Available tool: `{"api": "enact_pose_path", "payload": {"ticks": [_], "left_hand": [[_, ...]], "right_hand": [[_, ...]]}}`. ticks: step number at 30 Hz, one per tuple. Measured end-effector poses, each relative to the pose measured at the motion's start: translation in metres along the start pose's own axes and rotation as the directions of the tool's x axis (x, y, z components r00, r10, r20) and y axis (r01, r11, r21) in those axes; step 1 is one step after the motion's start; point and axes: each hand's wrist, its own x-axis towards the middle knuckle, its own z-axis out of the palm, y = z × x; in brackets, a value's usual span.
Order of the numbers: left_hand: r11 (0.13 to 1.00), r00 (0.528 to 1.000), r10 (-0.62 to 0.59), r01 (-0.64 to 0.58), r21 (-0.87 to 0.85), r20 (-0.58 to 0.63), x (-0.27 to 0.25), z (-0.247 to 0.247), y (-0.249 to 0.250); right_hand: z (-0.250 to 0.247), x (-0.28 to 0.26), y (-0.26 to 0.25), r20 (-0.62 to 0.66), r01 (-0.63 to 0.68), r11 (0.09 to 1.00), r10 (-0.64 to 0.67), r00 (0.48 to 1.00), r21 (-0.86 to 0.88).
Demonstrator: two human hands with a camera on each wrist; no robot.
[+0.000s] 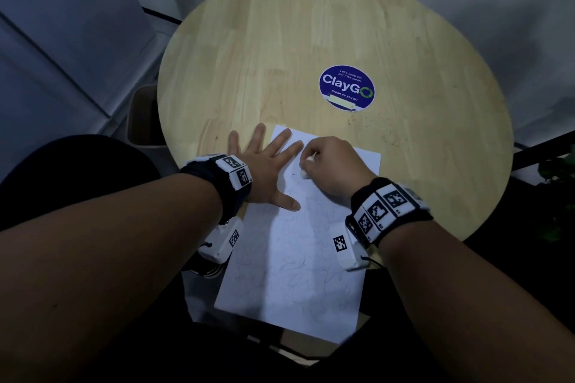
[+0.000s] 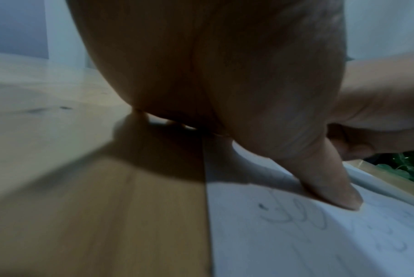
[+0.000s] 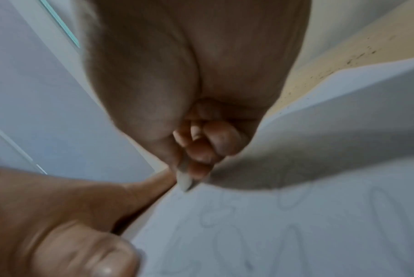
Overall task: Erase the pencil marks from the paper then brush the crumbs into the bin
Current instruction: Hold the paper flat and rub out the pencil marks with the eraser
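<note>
Most of the eraser (image 1: 305, 170) is buried inside the right hand (image 1: 331, 165). The bin (image 1: 141, 116) hides partly under the table's (image 1: 311, 40) left rim. Pencil marks (image 3: 284, 224) blur; the paper's (image 1: 295, 274) near corner vanishes behind an arm.

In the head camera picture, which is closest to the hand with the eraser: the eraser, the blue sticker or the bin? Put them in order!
From the right hand:
1. Eraser: pinched in its fingers, on the paper.
2. Blue sticker: on the table, beyond the hand.
3. Bin: off the table's left edge, farthest.
</note>
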Motion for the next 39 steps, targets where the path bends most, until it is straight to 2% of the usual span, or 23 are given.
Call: {"api": "enact_pose_path", "payload": {"ticks": [2,4,6,10,12,14,15,16,18,20,21,22,24,26,28,30,31,32,33,34,36,38,39], "left_hand": [[1.000,1.000,0.001,-0.001,-0.002,0.003,0.000,0.000,-0.001],[1.000,1.000,0.004,-0.004,-0.007,-0.002,0.000,0.001,-0.001],[1.000,1.000,0.006,-0.006,-0.003,-0.017,0.000,0.002,-0.001],[1.000,1.000,0.008,-0.008,-0.016,-0.022,-0.001,0.003,-0.001],[1.000,1.000,0.005,-0.006,-0.029,-0.024,-0.001,0.002,-0.001],[0.999,1.000,0.008,-0.009,-0.031,-0.028,-0.001,0.002,0.000],[0.999,1.000,0.011,-0.012,-0.031,-0.026,-0.001,0.002,-0.001],[0.999,1.000,0.015,-0.016,-0.034,-0.024,-0.001,0.002,-0.001],[0.999,1.000,0.021,-0.021,-0.039,-0.021,-0.001,0.002,-0.002],[0.999,1.000,0.020,-0.020,-0.045,-0.015,-0.001,0.002,-0.003],[0.999,1.000,0.020,-0.021,-0.045,-0.014,-0.001,0.002,-0.003],[0.999,1.000,0.022,-0.023,-0.041,-0.017,-0.001,0.002,-0.003],[0.999,0.999,0.024,-0.025,-0.035,-0.030,0.000,0.002,-0.002],[0.999,0.999,0.022,-0.023,-0.030,-0.037,-0.001,0.003,-0.002],[1.000,0.999,0.020,-0.021,-0.023,-0.034,-0.002,0.004,-0.003],[0.999,0.999,0.026,-0.028,-0.037,-0.043,-0.001,0.005,-0.003],[0.999,0.998,0.030,-0.032,-0.044,-0.047,-0.001,0.006,-0.004],[0.998,0.998,0.031,-0.033,-0.047,-0.048,-0.001,0.006,-0.005],[0.998,0.998,0.029,-0.031,-0.045,-0.048,-0.001,0.006,-0.005],[0.999,0.998,0.029,-0.031,-0.043,-0.049,-0.001,0.006,-0.005],[0.999,0.998,0.031,-0.033,-0.043,-0.053,0.000,0.006,-0.005],[0.998,0.998,0.027,-0.030,-0.046,-0.065,0.000,0.007,-0.004],[0.998,0.997,0.025,-0.028,-0.050,-0.073,0.000,0.008,-0.005]], "right_hand": [[-0.002,0.000,0.000,0.002,0.015,1.000,-0.015,1.000,-0.026],[-0.004,-0.001,-0.001,0.162,-0.024,0.999,0.028,0.986,-0.031],[-0.005,-0.003,0.001,0.260,-0.140,0.983,0.106,0.960,0.116],[-0.014,0.005,0.015,0.048,-0.211,0.780,0.228,0.973,0.589],[-0.010,0.000,0.014,0.174,-0.279,0.685,0.220,0.960,0.673],[0.002,-0.011,0.007,0.403,-0.400,0.645,0.152,0.902,0.651],[0.006,-0.014,0.005,0.453,-0.425,0.632,0.129,0.882,0.647],[0.009,-0.012,0.005,0.438,-0.425,0.596,0.132,0.889,0.682],[0.007,0.003,0.013,0.197,-0.303,0.516,0.251,0.948,0.801],[-0.008,0.020,0.026,-0.124,-0.131,0.532,0.418,0.900,0.837],[-0.014,0.023,0.030,-0.194,-0.092,0.539,0.450,0.872,0.837],[-0.015,0.023,0.030,-0.172,-0.095,0.515,0.445,0.879,0.852],[-0.006,0.010,0.019,0.088,-0.225,0.443,0.310,0.947,0.868],[0.010,-0.005,0.004,0.360,-0.381,0.489,0.141,0.922,0.784],[0.017,-0.007,0.001,0.412,-0.409,0.499,0.109,0.904,0.764],[0.010,0.006,0.010,0.207,-0.289,0.438,0.226,0.952,0.851],[0.001,0.015,0.018,0.033,-0.187,0.454,0.325,0.945,0.871],[-0.010,0.022,0.024,-0.123,-0.101,0.489,0.406,0.906,0.867],[-0.017,0.025,0.028,-0.213,-0.049,0.510,0.443,0.871,0.858],[-0.019,0.025,0.029,-0.212,-0.043,0.499,0.442,0.872,0.865],[-0.010,0.015,0.019,-0.003,-0.149,0.430,0.332,0.943,0.891],[0.007,0.001,0.006,0.231,-0.280,0.470,0.161,0.960,0.837],[0.013,-0.001,0.003,0.266,-0.286,0.508,0.113,0.957,0.813]]}}
